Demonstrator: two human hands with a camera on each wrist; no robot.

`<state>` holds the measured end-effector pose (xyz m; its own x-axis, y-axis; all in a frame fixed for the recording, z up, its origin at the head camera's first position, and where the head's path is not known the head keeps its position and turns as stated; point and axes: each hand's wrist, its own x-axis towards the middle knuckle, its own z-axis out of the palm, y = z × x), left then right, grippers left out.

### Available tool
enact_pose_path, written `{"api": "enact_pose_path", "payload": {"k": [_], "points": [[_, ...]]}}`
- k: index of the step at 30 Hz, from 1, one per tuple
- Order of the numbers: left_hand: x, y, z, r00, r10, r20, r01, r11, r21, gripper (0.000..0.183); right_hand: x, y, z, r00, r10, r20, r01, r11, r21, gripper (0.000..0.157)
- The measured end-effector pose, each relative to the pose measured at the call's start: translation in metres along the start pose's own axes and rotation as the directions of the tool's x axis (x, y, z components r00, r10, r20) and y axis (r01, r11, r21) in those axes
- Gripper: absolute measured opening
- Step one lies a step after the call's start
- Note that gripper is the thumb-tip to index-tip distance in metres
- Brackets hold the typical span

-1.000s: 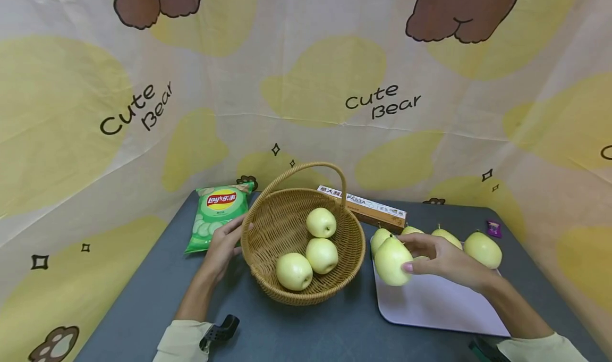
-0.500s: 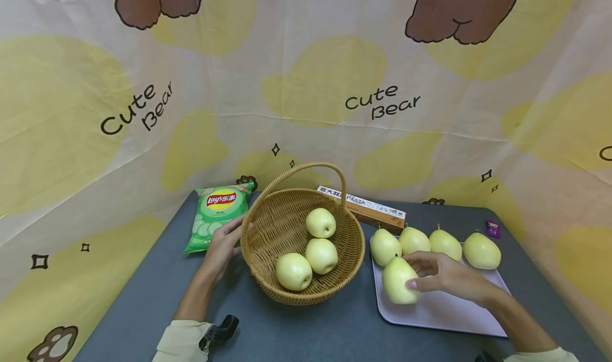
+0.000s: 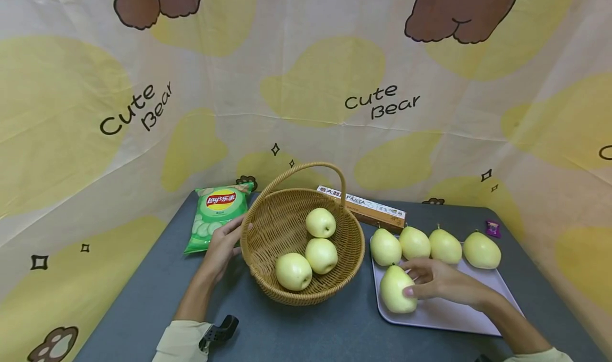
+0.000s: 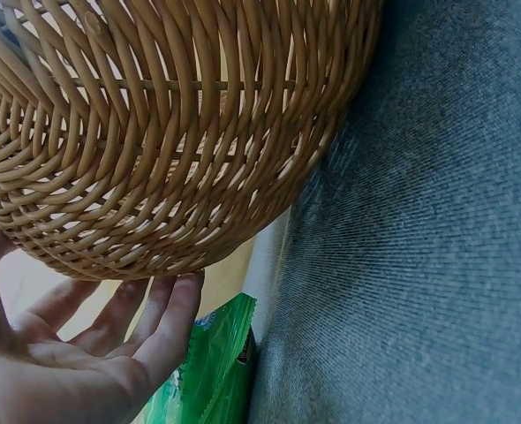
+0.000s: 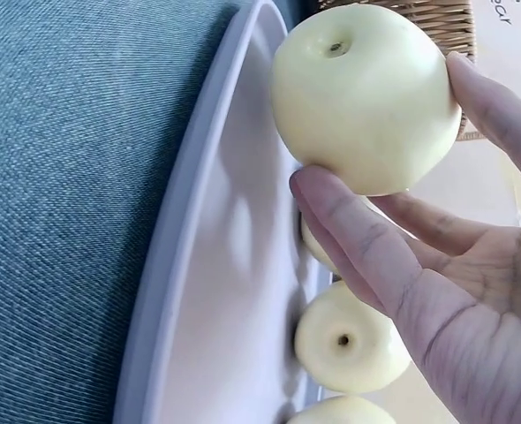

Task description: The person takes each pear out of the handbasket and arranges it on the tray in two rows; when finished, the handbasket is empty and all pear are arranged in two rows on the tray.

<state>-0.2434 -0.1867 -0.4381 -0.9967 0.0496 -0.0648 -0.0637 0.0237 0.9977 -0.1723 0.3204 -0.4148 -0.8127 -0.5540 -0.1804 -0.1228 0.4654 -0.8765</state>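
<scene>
My right hand (image 3: 442, 285) pinches a pale yellow-green pear (image 3: 397, 290) between thumb and fingers, low over the front left of the lilac tray (image 3: 464, 318). In the right wrist view that pear (image 5: 366, 102) shows its blossom end, with fingertips on both sides of it. Behind it a row of several pears (image 3: 445, 246) lies along the tray's back edge. My left hand (image 3: 223, 245) grips the left side of a wicker basket (image 3: 268, 229), which tilts toward me; the left wrist view shows its fingers against the weave. Three pale pears (image 3: 322, 255) lie inside the basket.
A green chip bag (image 3: 217, 216) stands behind my left hand. Behind the basket lies a long pasta box (image 3: 377, 210). A small purple packet (image 3: 493, 228) is at the back right of the grey table (image 3: 306, 335). A printed cloth (image 3: 306, 85) hangs behind.
My right hand has brought the pear down and toward me, over the front left of the tray, uncovering the row behind. The left hand and basket stay put.
</scene>
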Motion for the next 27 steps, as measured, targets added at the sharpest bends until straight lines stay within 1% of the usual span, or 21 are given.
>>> {"api": "enact_pose_path", "payload": {"k": [4, 13, 22, 27], "points": [[0.0002, -0.0005, -0.0002, 1.0, 0.004, 0.001, -0.004, 1.0, 0.0, 0.062, 0.0015, 0.0038, 0.0014, 1.0, 0.025, 0.016, -0.025, 1.0, 0.0, 0.041], [0.0011, -0.0012, -0.0001, 1.0, 0.009, 0.002, -0.009, 1.0, -0.001, 0.06, 0.0036, 0.0073, 0.0037, 0.996, 0.083, 0.04, -0.083, 0.996, 0.017, 0.046], [0.0011, -0.0023, 0.0004, 1.0, 0.014, 0.002, -0.014, 1.0, -0.003, 0.06, 0.0026, 0.0072, 0.0028, 0.995, 0.091, 0.044, -0.088, 0.995, -0.051, 0.046], [0.0019, -0.0023, 0.0, 1.0, 0.012, 0.005, -0.012, 1.0, -0.006, 0.062, 0.0011, 0.0078, 0.0023, 0.995, 0.089, 0.046, -0.087, 0.995, -0.054, 0.05]]}}
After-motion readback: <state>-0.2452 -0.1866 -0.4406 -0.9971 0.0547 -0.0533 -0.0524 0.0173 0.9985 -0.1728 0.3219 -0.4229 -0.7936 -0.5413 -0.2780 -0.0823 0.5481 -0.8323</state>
